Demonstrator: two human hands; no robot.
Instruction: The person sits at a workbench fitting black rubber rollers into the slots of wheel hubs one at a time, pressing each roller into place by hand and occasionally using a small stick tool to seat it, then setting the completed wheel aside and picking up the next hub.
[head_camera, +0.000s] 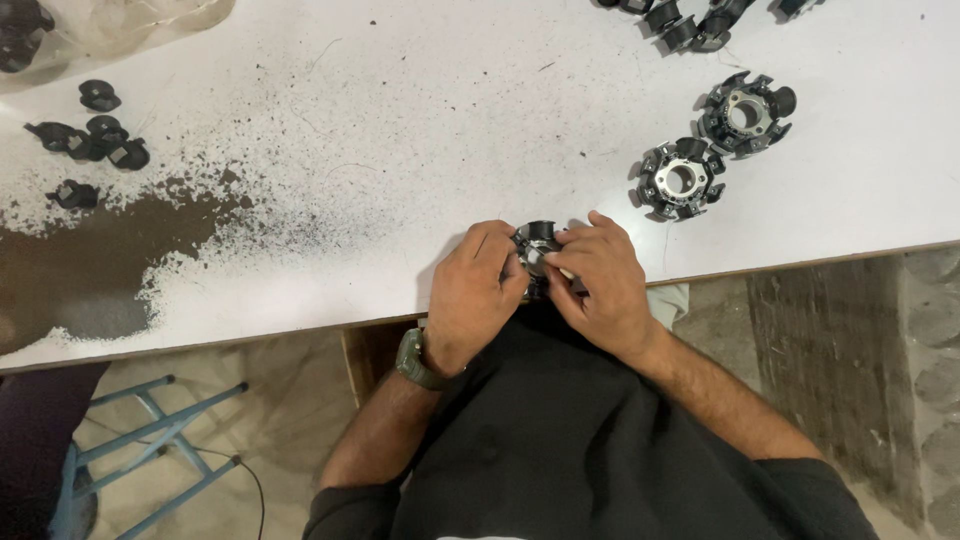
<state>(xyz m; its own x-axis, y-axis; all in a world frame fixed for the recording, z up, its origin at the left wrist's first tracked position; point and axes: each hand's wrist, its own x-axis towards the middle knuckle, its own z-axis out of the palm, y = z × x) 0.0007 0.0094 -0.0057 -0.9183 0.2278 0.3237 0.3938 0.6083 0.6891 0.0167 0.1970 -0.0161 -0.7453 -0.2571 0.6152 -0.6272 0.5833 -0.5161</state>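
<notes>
Both my hands meet at the near edge of a white table (400, 120), holding one round metal core with black plastic caps (537, 245) between them. My left hand (475, 290), with a green watch on its wrist, grips the core's left side. My right hand (600, 280) wraps its right side, the thumb pressing on the top. Fingers hide most of the part.
Two finished-looking round cores (682, 178) (745, 113) lie to the right, more black parts (690, 25) at the far edge. Loose black caps (95, 140) sit at the far left beside dark powder (110, 250). A clear bag (120, 25) lies top left. A blue stool frame (160, 440) stands below.
</notes>
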